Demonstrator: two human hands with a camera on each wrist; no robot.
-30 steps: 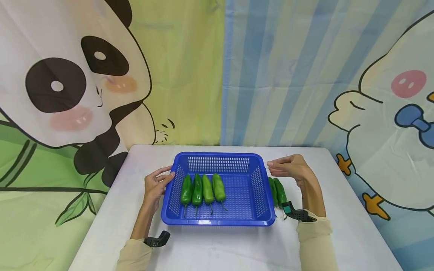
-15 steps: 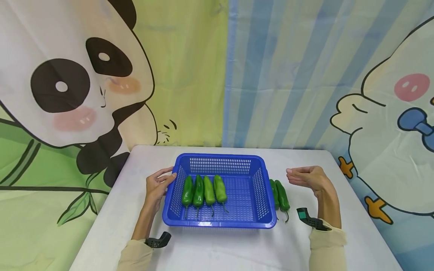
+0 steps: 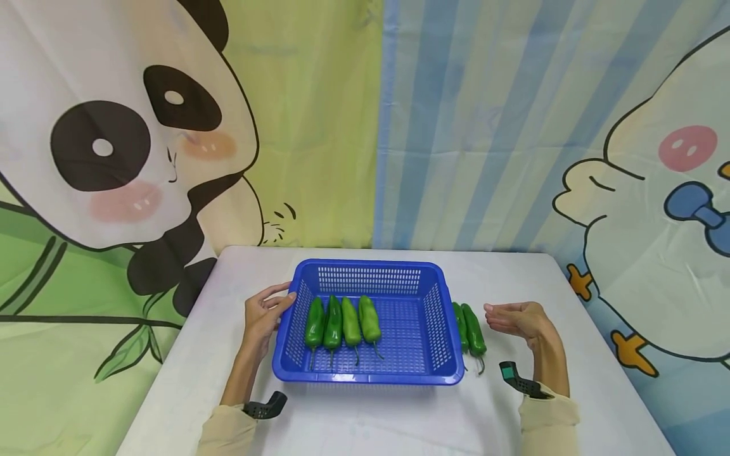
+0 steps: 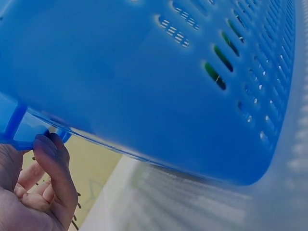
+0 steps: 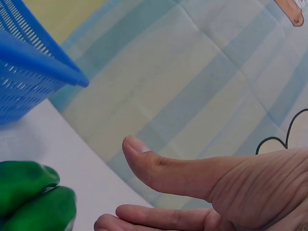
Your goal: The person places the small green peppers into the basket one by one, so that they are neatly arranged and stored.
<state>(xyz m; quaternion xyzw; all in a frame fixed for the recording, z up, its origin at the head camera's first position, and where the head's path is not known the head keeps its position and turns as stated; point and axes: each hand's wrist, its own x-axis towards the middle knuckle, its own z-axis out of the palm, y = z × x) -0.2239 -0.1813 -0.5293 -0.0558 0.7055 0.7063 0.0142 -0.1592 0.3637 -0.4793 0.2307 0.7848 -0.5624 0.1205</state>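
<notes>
L hand (image 3: 262,322) pinches L rim of blue basket (image 3: 367,377); basket prob. light, stiff, best held by rim. 4 green peppers (image 3: 350,322) inside, toward L side. 2 peppers (image 3: 474,332) on table (image 3: 399,421) just R of it: prob. light, firm, slick; grip mid-body, not stem. R hand (image 3: 525,322) nearby, holds nothing, fingers straight, tog., thumb apart.

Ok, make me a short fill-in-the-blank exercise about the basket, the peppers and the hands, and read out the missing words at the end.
The basket is coloured ____.
The peppers inside it number ____.
In the head view, the loose peppers lie to the ____ of the basket.
The hand gripping the basket is the person's ____ one.
Missing words: blue; four; right; left.
</notes>
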